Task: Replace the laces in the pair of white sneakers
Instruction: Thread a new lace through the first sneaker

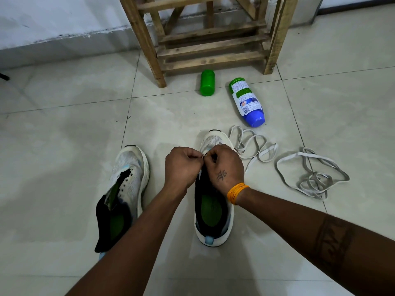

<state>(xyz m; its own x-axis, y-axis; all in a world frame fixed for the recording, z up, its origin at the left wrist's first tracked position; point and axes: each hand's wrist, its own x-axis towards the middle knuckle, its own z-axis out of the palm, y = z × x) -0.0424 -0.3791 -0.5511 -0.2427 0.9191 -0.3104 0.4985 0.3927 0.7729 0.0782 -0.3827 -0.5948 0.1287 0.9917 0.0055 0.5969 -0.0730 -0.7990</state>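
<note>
Hands [203,162] both pinch flat white lace [253,146] over mesh-toed right sneaker [213,210]

A plain room in a home, by the look of it: pale tiled floor [64,129], scuffed white wall [53,20], a rough wooden rack [209,45], and two plastic bottles [245,101] lying on the tiles

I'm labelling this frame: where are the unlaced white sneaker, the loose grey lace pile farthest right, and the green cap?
unlaced white sneaker [130,167]: head view, mesh toe area.
loose grey lace pile [314,174]: head view, tangled middle.
green cap [207,82]: head view, side wall.
</note>
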